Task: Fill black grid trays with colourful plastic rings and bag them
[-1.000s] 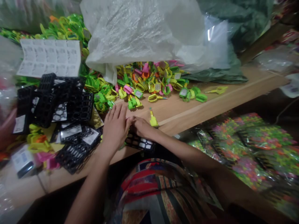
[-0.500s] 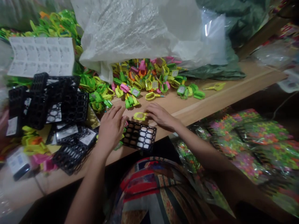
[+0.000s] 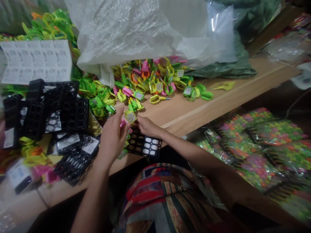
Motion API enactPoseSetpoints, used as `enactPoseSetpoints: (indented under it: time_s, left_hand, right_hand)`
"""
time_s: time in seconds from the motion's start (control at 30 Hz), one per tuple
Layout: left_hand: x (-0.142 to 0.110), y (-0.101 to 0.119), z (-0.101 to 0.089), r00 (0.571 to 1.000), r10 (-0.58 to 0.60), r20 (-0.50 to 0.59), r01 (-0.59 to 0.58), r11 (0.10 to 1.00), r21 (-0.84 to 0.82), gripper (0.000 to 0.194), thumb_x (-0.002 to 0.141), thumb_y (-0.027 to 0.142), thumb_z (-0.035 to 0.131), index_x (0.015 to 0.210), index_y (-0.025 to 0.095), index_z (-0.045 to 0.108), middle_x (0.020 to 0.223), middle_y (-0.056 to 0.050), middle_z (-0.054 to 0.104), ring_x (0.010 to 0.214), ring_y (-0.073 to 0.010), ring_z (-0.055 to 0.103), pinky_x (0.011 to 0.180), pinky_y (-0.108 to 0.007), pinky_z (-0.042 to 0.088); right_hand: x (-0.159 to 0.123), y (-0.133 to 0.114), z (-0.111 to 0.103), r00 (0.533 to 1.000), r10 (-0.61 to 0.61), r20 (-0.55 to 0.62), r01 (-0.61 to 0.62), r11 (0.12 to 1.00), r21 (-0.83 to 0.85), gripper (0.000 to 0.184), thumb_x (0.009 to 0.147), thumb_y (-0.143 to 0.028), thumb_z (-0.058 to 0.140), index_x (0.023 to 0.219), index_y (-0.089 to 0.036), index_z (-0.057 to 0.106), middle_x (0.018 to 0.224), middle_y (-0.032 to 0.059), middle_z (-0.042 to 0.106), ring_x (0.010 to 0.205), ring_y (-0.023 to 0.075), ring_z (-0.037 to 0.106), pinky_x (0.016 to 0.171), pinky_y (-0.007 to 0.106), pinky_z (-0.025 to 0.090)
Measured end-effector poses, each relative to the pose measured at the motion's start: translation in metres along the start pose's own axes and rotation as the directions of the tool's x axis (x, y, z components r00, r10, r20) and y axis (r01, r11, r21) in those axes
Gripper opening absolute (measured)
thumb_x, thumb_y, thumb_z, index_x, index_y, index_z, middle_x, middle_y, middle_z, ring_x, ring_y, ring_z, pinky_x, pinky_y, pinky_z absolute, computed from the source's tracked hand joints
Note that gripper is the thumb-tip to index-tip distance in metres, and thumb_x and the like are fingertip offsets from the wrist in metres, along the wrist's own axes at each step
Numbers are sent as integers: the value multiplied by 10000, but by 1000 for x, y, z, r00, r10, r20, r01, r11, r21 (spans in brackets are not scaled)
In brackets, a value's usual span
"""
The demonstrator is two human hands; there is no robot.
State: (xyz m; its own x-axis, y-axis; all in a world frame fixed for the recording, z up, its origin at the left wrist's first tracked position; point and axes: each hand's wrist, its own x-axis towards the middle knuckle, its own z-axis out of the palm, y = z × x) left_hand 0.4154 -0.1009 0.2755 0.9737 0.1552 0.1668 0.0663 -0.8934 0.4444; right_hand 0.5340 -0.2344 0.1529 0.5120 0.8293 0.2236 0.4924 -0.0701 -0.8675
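My right hand (image 3: 147,126) pinches the edge of a yellow plastic toy watch (image 3: 130,116) with a square, patterned face. Close on its left, my left hand (image 3: 113,132) is raised with its thumb and fingers curved around a pink plastic piece (image 3: 123,123), mostly hidden by the hand. More pink and green bits show beside the left thumb. Below both hands, a black grid tray (image 3: 143,145) lies at the table's front edge, with white showing through its right-hand openings; my right hand covers part of its far side.
Behind the hands lies a pile of green, yellow and pink toys (image 3: 150,81), under a large clear plastic bag (image 3: 136,35). Black trays (image 3: 58,106) are heaped at left, near a label sheet (image 3: 36,61). Filled clear bags (image 3: 255,145) sit below the table at right.
My right hand has moved left with the yellow toy watch, bringing it beside my left fingers and turning its patterned face up. My left hand has tilted upright, showing the pink piece.
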Motion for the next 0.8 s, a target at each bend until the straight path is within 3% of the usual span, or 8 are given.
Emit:
enactPoseSetpoints:
  time_s: [0.17, 0.27, 0.4, 0.53, 0.6, 0.67, 0.73, 0.8]
  left_hand:
    - [0, 2, 2, 998, 57, 1, -57, 994, 98, 580, 1038, 407, 398, 1571, 192, 318, 1645, -163, 343, 1524, -317, 332, 1207, -529, 354]
    - [1, 1, 5, 996, 64, 69, -78, 970, 228, 541, 1033, 437, 393, 1524, 210, 415, 1635, -125, 386, 1554, -365, 244, 1205, -584, 322]
    - [4, 4, 8, 995, 40, 87, -65, 948, 311, 396, 1033, 389, 365, 1240, 183, 633, 1307, -135, 676, 1390, -363, 472, 1135, -564, 395]
    - [6, 9, 6, 998, 14, 61, -38, 914, 404, 344, 1012, 364, 381, 1024, 165, 660, 1205, -168, 670, 1143, -357, 596, 983, -515, 502]
    - [7, 9, 6, 998, 18, 65, -44, 907, 418, 328, 1011, 345, 385, 1044, 173, 663, 1162, -148, 687, 1129, -349, 597, 975, -503, 509]
    - [7, 4, 6, 998, 20, 63, -43, 919, 391, 348, 1016, 345, 394, 1175, 177, 653, 1143, -132, 708, 1168, -341, 592, 1019, -513, 493]
    - [7, -2, 4, 999, 21, 26, -28, 953, 301, 437, 1020, 382, 404, 1353, 155, 574, 1251, -154, 686, 1239, -332, 579, 1075, -527, 468]
    - [5, -8, -1, 999, 6, -51, 1, 988, 152, 534, 1034, 427, 374, 1458, 120, 479, 1433, -190, 584, 1363, -314, 517, 1148, -519, 424]
  right_hand:
    - [-6, -3, -1, 983, -163, 81, 170, 981, -94, 452, 748, 3, 425, 1161, -164, 498, 1006, 84, 646, 904, 217, 609, 808, 326, 505]
    - [-4, -2, -1, 974, -167, 152, 191, 968, -160, 430, 744, -11, 468, 1145, -164, 503, 974, 84, 655, 871, 226, 611, 795, 334, 514]
    - [-3, 0, 4, 979, -172, 108, 194, 947, -255, 461, 757, 1, 461, 1180, -174, 509, 1009, 83, 668, 926, 230, 617, 850, 342, 513]
    - [2, -6, 3, 991, -109, 83, 129, 944, -304, 416, 805, 8, 463, 1165, -173, 568, 1006, 79, 691, 924, 217, 636, 841, 324, 508]
    - [4, -11, -9, 990, -93, 106, 116, 965, -236, 376, 851, -12, 484, 1165, -179, 606, 1028, 73, 708, 916, 195, 649, 832, 300, 511]
    - [3, -12, -31, 994, -103, 44, 109, 983, -145, 325, 921, -74, 509, 1200, -190, 625, 1097, 76, 714, 956, 177, 656, 868, 296, 512]
    - [0, -7, -61, 987, -91, -130, 71, 986, -148, 287, 965, -147, 521, 1227, -184, 634, 1156, 97, 701, 1018, 186, 645, 917, 324, 505]
    - [-5, 7, -94, 948, -43, -317, -48, 960, -274, 262, 973, -164, 502, 1176, -154, 666, 1130, 127, 692, 1028, 221, 626, 932, 365, 494]
